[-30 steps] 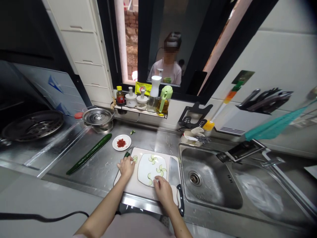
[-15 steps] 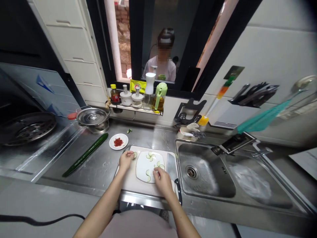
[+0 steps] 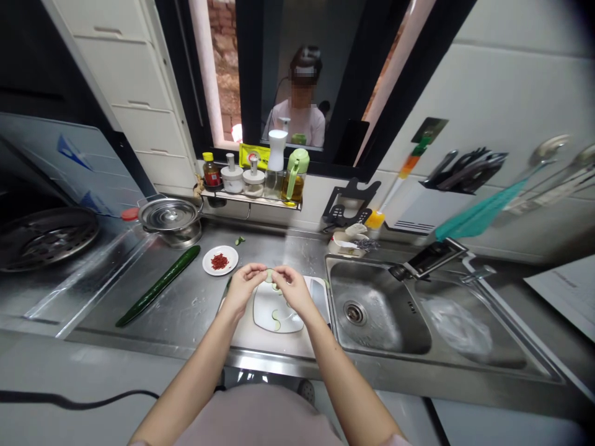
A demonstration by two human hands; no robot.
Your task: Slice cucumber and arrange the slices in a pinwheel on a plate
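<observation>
My left hand (image 3: 244, 288) and my right hand (image 3: 294, 288) meet above the far edge of a white square plate (image 3: 263, 316). Between their fingertips is a thin pale-green cucumber slice (image 3: 269, 275), pinched from both sides. Curved cucumber slices (image 3: 276, 321) lie on the near part of the plate. Other slices farther back are mostly hidden by my right hand. Under the plate is a pale cutting board (image 3: 242, 337). A knife blade (image 3: 318, 294) rests along the board's right side, its handle mostly covered by my right forearm.
A whole cucumber (image 3: 160, 286) and a small dish (image 3: 207, 266) of chopped red pieces lie left of the board. Farther back stand a lidded steel pot (image 3: 179, 232) and a seasoning rack (image 3: 253, 199). The sink (image 3: 372, 322) is on the right, with a faucet (image 3: 427, 260).
My right hand has left the slices on the plate and moved up and back. My left hand has moved right, and both now hold one cucumber slice between them.
</observation>
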